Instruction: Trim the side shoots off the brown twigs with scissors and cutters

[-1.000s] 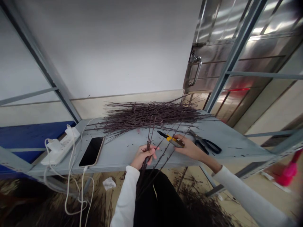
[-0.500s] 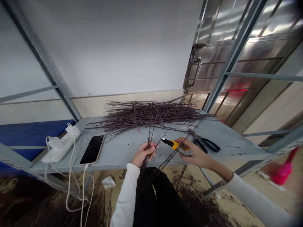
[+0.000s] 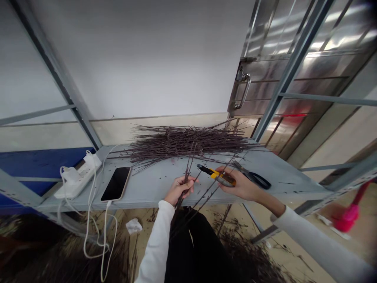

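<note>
My left hand (image 3: pixel 180 189) is closed around several thin dark twigs (image 3: pixel 188 169) above the front edge of the shelf; their lower ends run down over my lap. In my right hand (image 3: pixel 235 182) is a pair of yellow-and-black cutting pliers (image 3: pixel 216 174), its jaws pointing left toward the twigs but apart from my left hand. Longer twigs slant up to the right, passing close by the pliers. Behind both hands lies a big pile of dark twigs (image 3: pixel 188 143). Black-handled scissors (image 3: pixel 257 179) rest on the shelf just right of my right hand.
A phone (image 3: pixel 116 184) on a white cable lies at the left of the grey shelf (image 3: pixel 159 192), beside a white power strip (image 3: pixel 78 179). Metal uprights (image 3: pixel 290 70) frame both sides. Twig scraps (image 3: pixel 250 251) and a crumpled tissue (image 3: pixel 134 226) lie on the floor.
My right hand and the pliers have shifted slightly left and up, nearer the twigs in my left hand. My left hand keeps its hold almost in place.
</note>
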